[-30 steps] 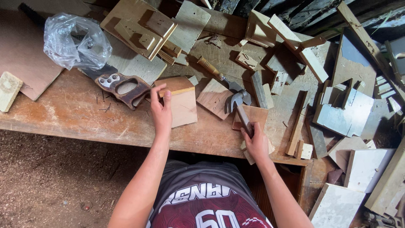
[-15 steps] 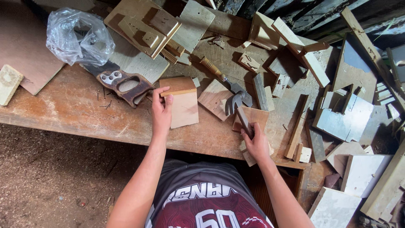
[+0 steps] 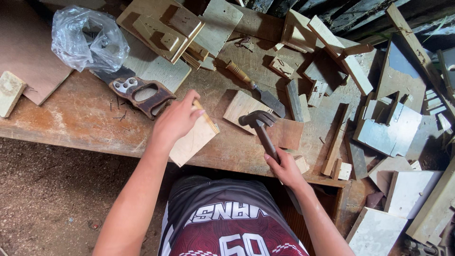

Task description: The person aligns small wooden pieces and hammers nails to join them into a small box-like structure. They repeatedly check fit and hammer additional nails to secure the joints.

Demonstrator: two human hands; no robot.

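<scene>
The small wood board (image 3: 194,140) sits at the near edge of the workbench (image 3: 71,118), tilted a bit, with the left hand (image 3: 176,121) pinching its far edge, fingers closed on it. The right hand (image 3: 284,170) is wrapped tight around the handle of a hammer (image 3: 259,124), head raised just right of the board. Looks like the lining-up stage before a hit; next would need the board held steady. Can't see any nail, the left hand hides that spot. A saw handle (image 3: 140,92) lies just left.
</scene>
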